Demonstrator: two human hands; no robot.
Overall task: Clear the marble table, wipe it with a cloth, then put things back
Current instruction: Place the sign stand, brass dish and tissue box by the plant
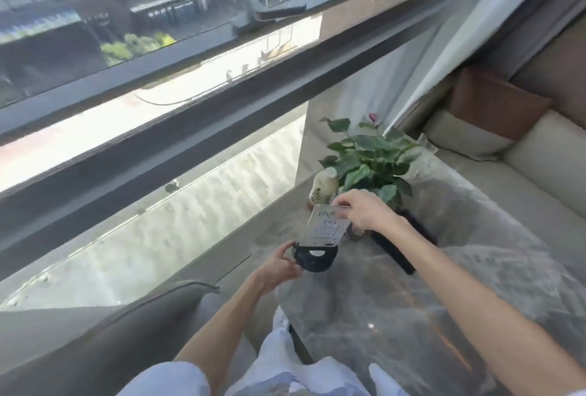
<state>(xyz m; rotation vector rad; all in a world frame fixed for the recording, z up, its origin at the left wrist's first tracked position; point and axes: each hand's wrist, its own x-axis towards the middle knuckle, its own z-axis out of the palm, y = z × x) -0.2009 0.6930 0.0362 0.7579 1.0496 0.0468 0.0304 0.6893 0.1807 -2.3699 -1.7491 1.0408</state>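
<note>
The grey marble table (428, 294) stretches ahead of me. My left hand (280, 264) grips a round black object (315, 257) at the table's left edge. My right hand (364, 210) pinches the top of a clear upright sign card (326, 226) that stands just above that black object. Behind the card stand a pale bottle with a white cap (324, 188) and a green leafy potted plant (371, 157). A long black flat item (401, 240) lies on the marble to the right of my right wrist.
A large window with a dark frame (190, 116) fills the left and far side. A grey cushion (133, 326) lies at my left, a beige sofa (523, 167) with a brown cushion (494, 103) at the far right. My knees (285, 373) touch the table's near edge.
</note>
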